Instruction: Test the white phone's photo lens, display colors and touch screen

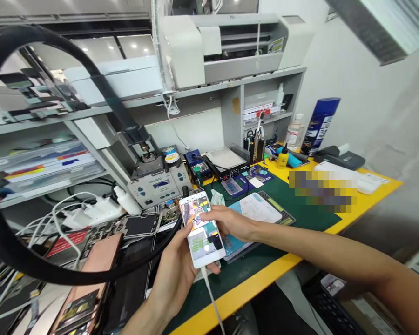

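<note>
Left hand (176, 265) cradles a white smartphone (204, 260), thumb at its left edge, fingers curled beneath; right hand (234, 224), at its 3 o'clock, touches a fingertip to the display; whether its hidden fingers grip, I cannot tell. Green-and-yellow workbench (307, 221): rose-gold phone back (104, 253) at 8 o'clock, rework station (157, 190) at 11, blue spray can (319, 125) at 2, by a white wall (370, 102).

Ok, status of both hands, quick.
Left hand: closed, holding the white phone.
Right hand: partly curled by it, one finger over the screen; grip can't be told.
</note>
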`<action>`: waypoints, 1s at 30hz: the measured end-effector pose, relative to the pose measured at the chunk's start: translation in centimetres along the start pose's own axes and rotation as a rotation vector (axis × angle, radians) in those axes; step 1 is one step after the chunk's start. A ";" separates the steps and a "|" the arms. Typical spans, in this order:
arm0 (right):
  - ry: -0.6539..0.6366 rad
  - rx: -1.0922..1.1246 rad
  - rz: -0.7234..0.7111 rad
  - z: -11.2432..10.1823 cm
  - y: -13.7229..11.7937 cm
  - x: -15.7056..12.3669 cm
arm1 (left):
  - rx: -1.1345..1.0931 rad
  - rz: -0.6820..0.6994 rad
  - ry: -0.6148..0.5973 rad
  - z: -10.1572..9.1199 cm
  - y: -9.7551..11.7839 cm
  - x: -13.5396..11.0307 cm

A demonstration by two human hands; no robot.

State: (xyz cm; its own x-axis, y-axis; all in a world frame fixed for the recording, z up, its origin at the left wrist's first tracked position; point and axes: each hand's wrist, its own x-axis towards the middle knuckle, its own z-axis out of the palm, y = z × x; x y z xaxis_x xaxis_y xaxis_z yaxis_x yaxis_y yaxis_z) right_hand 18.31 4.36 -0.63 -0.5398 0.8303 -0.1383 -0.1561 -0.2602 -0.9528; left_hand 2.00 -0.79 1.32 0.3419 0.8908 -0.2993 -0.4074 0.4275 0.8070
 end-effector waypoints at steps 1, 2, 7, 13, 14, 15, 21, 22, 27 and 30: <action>-0.004 0.005 -0.003 0.0 0.0 0.0 | 0.004 -0.003 -0.006 0.1 0.1 0.0; -0.008 0.008 -0.006 -0.1 0.0 0.0 | 0.007 -0.007 -0.014 0.1 0.2 0.1; -0.054 0.031 -0.007 -0.2 0.0 0.1 | -0.002 -0.047 -0.023 0.3 0.5 0.2; -0.048 -0.004 0.029 -0.6 0.3 0.6 | -0.004 -0.073 -0.076 -0.4 0.9 0.4; -0.069 0.002 0.036 -0.6 0.2 0.6 | -0.017 -0.078 -0.093 -0.5 0.9 0.3; -0.089 0.010 0.043 -0.6 0.2 0.7 | -0.029 -0.081 -0.109 -0.5 1.0 0.3; -0.059 0.045 0.073 -0.3 -0.4 0.3 | -0.084 -0.060 -0.175 -0.3 1.1 -0.1; -0.035 0.044 0.062 -0.2 -0.5 0.2 | -0.088 -0.053 -0.177 -0.3 1.1 0.0; 0.044 0.042 -0.006 0.6 -0.5 -0.5 | -0.069 -0.055 -0.153 -1.2 0.6 0.7; 0.062 0.013 -0.045 1.1 -0.5 -0.8 | -0.022 -0.016 -0.134 -1.7 0.1 1.1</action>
State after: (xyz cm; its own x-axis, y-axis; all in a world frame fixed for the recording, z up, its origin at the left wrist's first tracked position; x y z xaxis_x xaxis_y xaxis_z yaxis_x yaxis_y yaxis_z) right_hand 17.94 3.28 0.25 -0.4794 0.8705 -0.1120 -0.1905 -0.2277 -0.9549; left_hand 0.89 0.55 0.23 0.4579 0.8559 -0.2403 -0.4188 0.4461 0.7910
